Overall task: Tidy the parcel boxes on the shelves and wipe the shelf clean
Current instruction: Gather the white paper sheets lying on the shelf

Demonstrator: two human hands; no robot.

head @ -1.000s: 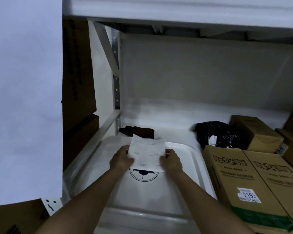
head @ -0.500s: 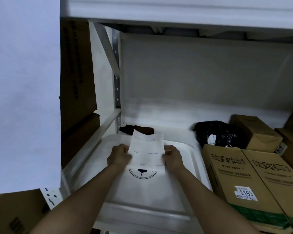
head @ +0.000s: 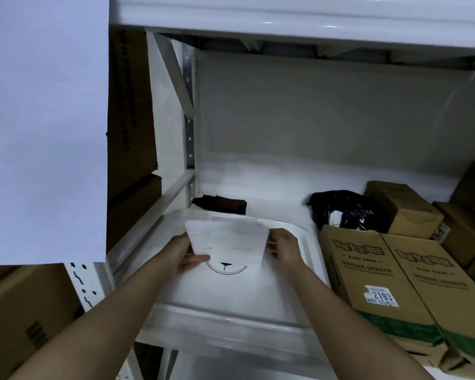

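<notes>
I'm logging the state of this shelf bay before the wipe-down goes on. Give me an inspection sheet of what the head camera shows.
Surface: white shelf, bare towards the back wall.
Job's things: printed cardboard box with a 2193 sticker at the right front; small cardboard box behind it; white sheet held over a white plastic bin with a bear-face mark.
Clutter: black plastic bag; dark brown item at the back left, kind unclear.
Grippers: left hand and right hand each pinch a side edge of the sheet.
Cables: nothing seen.
Surroundings: metal upright; more cartons left of it.
</notes>
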